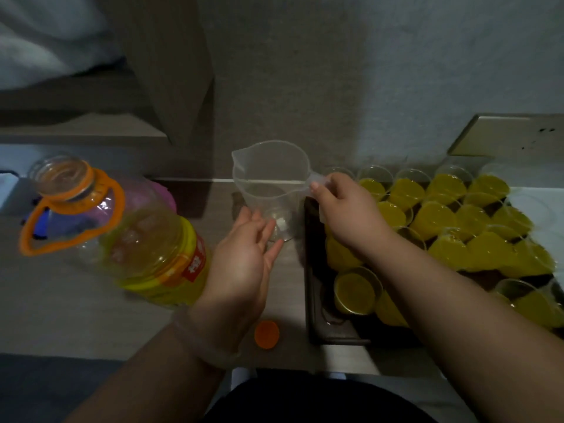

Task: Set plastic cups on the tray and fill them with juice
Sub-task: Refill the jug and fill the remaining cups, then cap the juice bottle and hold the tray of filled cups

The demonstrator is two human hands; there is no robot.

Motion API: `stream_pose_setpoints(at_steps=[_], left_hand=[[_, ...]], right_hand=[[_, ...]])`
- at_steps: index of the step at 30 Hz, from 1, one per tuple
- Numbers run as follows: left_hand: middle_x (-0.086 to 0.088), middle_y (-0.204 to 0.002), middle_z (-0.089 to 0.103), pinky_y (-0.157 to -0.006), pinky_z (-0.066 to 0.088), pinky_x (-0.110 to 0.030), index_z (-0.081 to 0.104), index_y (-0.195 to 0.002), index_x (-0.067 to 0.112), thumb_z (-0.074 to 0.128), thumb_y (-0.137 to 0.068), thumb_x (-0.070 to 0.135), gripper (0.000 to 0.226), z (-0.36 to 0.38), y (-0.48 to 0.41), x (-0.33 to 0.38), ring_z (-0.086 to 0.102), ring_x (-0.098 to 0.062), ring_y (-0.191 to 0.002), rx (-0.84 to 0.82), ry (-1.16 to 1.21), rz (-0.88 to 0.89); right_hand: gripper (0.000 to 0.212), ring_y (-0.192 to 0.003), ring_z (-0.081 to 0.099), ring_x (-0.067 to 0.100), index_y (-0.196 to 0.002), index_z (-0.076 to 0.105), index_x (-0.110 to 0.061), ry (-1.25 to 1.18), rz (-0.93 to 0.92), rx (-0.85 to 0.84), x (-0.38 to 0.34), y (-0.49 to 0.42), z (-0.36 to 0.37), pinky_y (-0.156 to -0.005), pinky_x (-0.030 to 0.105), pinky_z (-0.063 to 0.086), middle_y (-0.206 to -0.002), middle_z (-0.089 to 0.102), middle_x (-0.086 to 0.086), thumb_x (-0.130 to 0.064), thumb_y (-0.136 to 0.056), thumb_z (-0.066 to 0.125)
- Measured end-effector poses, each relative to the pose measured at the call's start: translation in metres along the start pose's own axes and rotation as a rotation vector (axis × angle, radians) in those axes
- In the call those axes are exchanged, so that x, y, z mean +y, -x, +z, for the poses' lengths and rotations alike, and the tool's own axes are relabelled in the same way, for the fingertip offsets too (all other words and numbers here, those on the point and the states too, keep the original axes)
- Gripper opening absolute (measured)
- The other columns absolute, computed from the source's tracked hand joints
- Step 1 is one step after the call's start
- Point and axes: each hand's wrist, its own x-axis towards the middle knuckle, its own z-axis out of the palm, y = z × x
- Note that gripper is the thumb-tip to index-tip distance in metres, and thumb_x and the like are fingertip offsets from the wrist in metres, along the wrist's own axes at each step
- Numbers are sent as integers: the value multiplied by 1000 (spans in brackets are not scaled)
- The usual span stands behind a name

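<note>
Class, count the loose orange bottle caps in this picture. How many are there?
1. The orange cap lies on the table, just left of the tray's near corner; others may be hidden.

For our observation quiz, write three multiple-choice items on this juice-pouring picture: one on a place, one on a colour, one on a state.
1. Where is the bottle cap? A on the juice bottle; B on the table, left of the tray; C in the tray.
2. The bottle's carry handle is: A blue; B green; C orange.
3. The measuring jug is: A empty; B half full; C brimming.
Answers: B, it lies beside the tray; C, the loop is orange; A, no liquid shows inside.
</note>
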Motion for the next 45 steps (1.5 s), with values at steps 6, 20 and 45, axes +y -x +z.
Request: stream_pose_setpoints(at_steps=[6,20,45], left_hand=[[3,-151,35,-99,39,-31,20,-150,18,29,-100,6,52,-18,4,10,42,-17,-133,-115,-101,-53],[1,-148,40,-98,38,-31,24,-149,16,30,-99,3,52,-44,7,22,43,-17,-132,-246,-185,-150],[-14,-132,56,-107,34,-23,53,-131,-1,42,-88,9,45,-105,19,14,49,-19,-122,-577,-1304,1036]], right_hand=[[23,-75,50,18,-86,51,-13,-34,60,32,-16,0,16,-58,31,31,-75,51,-3,-32,-98,47],[31,-105,56,24,-118,57,-8,32,159,140,-27,-4,38,-68,21,27,-113,63,9,-30,-99,46],[37,-93,59,24,-115,48,-30,503,-22,-387,8,121,89,-71,38,50,-107,52,-1,-40,-82,62]])
